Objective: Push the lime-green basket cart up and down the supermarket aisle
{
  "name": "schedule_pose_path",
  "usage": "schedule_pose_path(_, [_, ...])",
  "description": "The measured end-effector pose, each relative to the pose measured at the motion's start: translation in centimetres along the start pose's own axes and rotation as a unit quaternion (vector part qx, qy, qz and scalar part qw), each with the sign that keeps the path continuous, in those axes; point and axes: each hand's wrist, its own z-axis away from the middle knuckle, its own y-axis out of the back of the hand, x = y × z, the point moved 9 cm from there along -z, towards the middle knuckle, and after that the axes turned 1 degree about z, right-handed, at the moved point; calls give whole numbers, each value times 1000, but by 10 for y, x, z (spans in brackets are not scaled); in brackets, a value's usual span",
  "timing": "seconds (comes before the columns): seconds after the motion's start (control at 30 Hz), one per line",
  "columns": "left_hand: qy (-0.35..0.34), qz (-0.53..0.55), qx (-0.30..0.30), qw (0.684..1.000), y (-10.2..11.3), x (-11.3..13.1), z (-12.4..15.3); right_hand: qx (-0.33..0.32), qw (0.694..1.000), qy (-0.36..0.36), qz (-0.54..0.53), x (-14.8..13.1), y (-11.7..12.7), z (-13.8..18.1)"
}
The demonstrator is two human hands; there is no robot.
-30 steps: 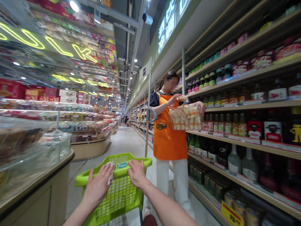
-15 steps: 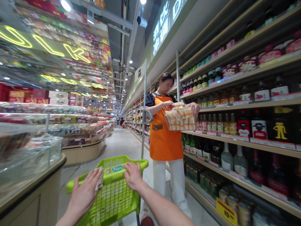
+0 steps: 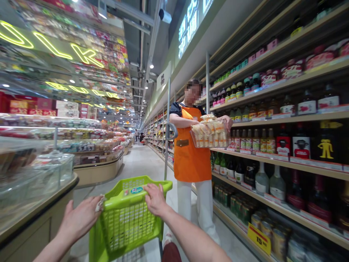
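Observation:
A lime-green shopping basket trolley [image 3: 128, 218] rolls in front of me in a shop aisle. My right hand [image 3: 155, 199] is closed over its far rim next to the upright metal handle pole [image 3: 166, 145]. My left hand [image 3: 80, 218] rests against the basket's left corner, fingers curled round a small whitish wad [image 3: 99, 204], perhaps a tissue. The basket looks empty inside.
A person in an orange apron [image 3: 192, 149] stands close ahead on the right, holding a clear tray of packaged goods [image 3: 209, 134] at the shelves [image 3: 272, 160] of bottles and cans. A glass-topped display counter [image 3: 35, 189] lines the left. The aisle floor [image 3: 141, 163] runs ahead between them.
My left hand has slid from the basket's top rim down to its left corner. The basket has turned slightly, and the view has shifted a little nearer the person in orange.

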Motion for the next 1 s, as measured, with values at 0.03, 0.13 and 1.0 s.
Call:
schedule_pose_path(0.03, [-11,-6,-5,1000,0,6,2,-1,1000,1,0,1,1,0])
schedule_pose_path(0.13, [-30,-11,0,999,4,21,8,-10,1000,-3,-4,8,7,-2])
schedule_pose_path(1.0, [-194,250,50,947,-95,61,-33,-45,995,-82,30,104,10,-63])
